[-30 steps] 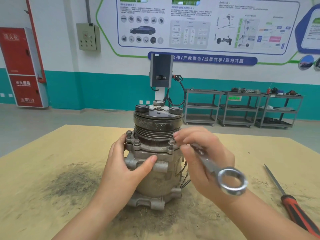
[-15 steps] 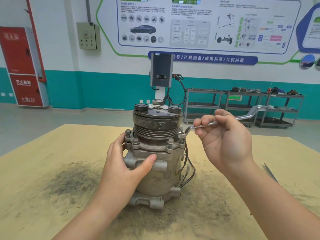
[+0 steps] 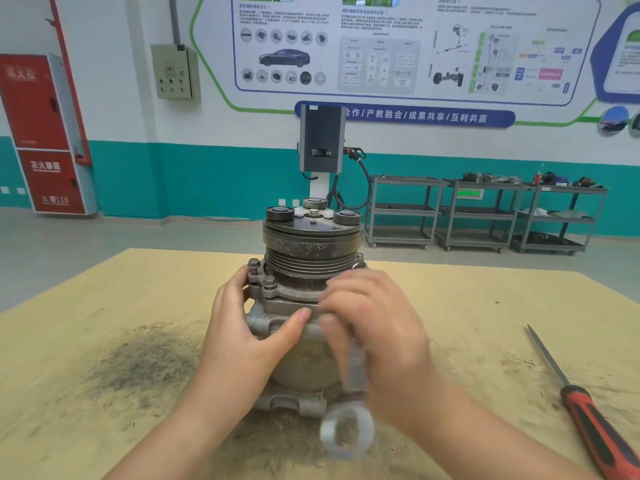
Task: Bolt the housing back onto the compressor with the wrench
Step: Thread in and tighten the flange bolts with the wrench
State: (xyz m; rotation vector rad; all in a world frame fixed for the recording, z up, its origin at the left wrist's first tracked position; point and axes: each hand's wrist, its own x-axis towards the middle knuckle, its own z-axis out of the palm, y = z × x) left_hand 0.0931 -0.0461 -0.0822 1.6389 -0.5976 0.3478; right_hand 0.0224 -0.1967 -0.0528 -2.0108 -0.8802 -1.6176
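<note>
A grey metal compressor [image 3: 308,251] stands upright on the wooden table [image 3: 104,306], its grooved pulley on top. Bolts [image 3: 268,282] stick up from the flange of its housing [image 3: 277,296]. My left hand [image 3: 249,334] grips the housing from the left, thumb across its front. My right hand [image 3: 377,327] holds a silver wrench [image 3: 349,403] in front of the compressor. The wrench is blurred with motion and its ring end points down toward me. The wrench's upper end is hidden behind my fingers.
A red-handled screwdriver [image 3: 588,417] lies on the table at the right. A dark patch of grime [image 3: 145,365] covers the table to the left of the compressor. Grey shelf carts [image 3: 481,213] stand by the far wall.
My right hand has swung the wrench from pointing up and right around to the compressor's front, ring end now down. My left hand has kept its grip on the housing.
</note>
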